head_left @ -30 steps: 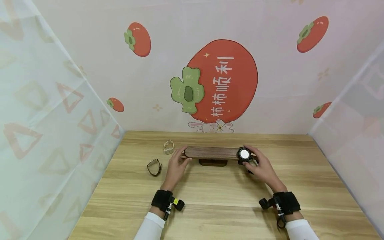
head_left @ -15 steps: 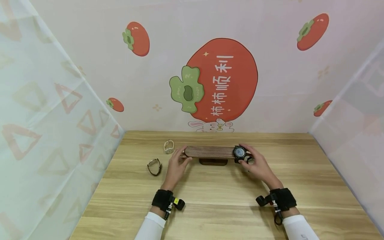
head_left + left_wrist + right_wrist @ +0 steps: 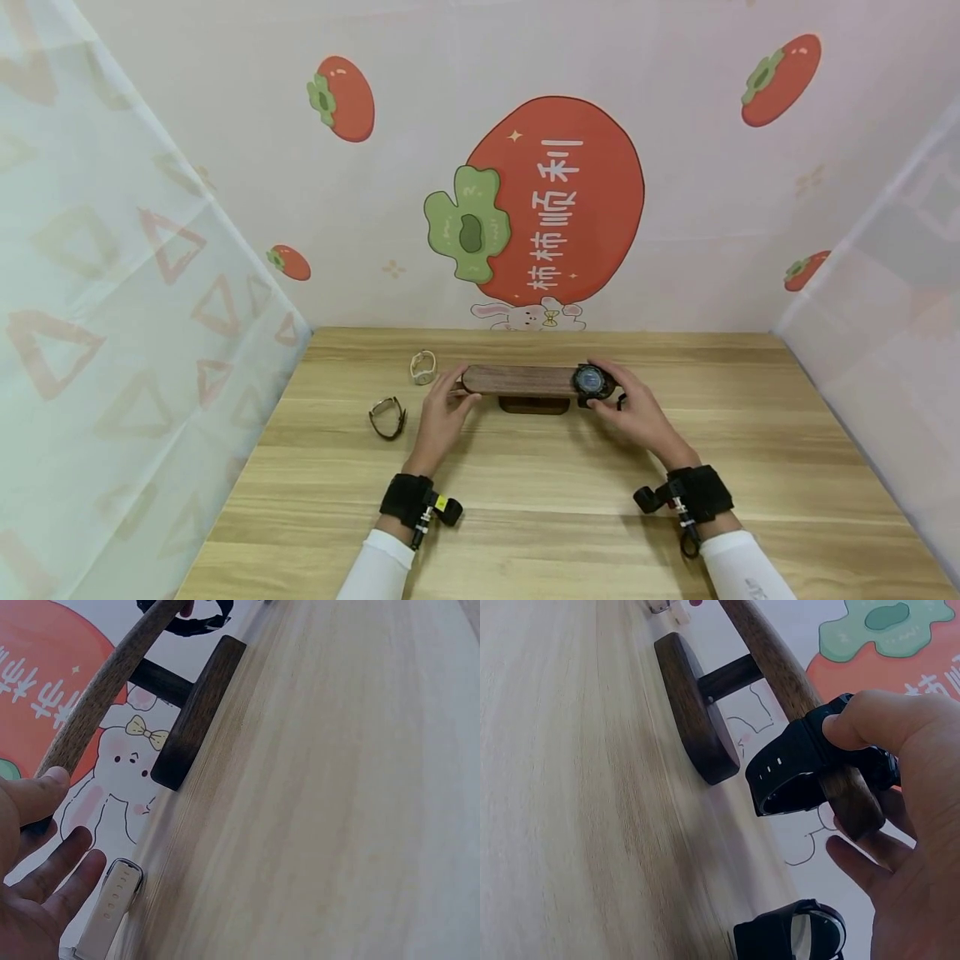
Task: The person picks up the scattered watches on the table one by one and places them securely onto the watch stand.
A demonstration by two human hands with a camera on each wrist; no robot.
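Observation:
A dark wooden watch stand [image 3: 517,380], a long bar on a short post and base, stands near the back of the table. My left hand [image 3: 441,418] pinches the bar's left end between thumb and finger; its other fingers spread below in the left wrist view. A black digital wristwatch [image 3: 590,381] loops round the bar near its right end, face up. My right hand [image 3: 641,415] pinches this watch by its sides, thumb on the strap [image 3: 787,765] in the right wrist view. The bar's tip pokes out through the loop, beside my right fingers.
A white-strapped watch [image 3: 423,367] lies left of the stand, close to my left hand. Nearer and further left is a dark-strapped watch [image 3: 387,418]. Another black watch [image 3: 780,934] sits on the table below my right hand. A printed wall [image 3: 697,250] rises behind the table.
My right hand has moved left, sliding the black wristwatch further along the bar from its right end. My left hand stays at the bar's left end.

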